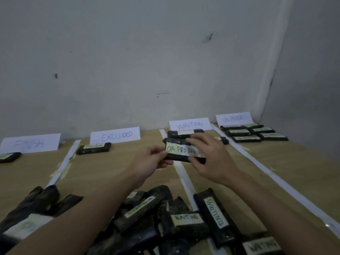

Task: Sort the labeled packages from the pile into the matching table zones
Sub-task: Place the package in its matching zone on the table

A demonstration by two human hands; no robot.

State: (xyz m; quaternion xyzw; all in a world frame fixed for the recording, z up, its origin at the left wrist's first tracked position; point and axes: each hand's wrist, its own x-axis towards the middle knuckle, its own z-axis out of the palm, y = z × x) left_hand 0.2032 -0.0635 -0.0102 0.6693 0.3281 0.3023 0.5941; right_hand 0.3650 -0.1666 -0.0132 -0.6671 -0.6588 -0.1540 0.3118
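Both hands hold up a black package (181,150) whose white label reads ON PROGRESS, above the middle of the table. My left hand (150,162) pinches its left end. My right hand (207,159) grips its right end, fingers over the top edge and thumb below. A pile of black labeled packages (165,221) lies at the near edge under my forearms; labels WAITING and ON PROGRESS show there. Paper zone signs stand along the wall: FINISH (31,143), EXCLUDED (116,135), WAITING (190,124), ON PROGRESS (233,118).
White tape strips (185,181) divide the wooden table (110,172) into zones. Several packages (254,134) lie in the ON PROGRESS zone, one (93,148) in EXCLUDED, one (9,157) in FINISH, a few (184,133) in WAITING. A wall corner stands at the right.
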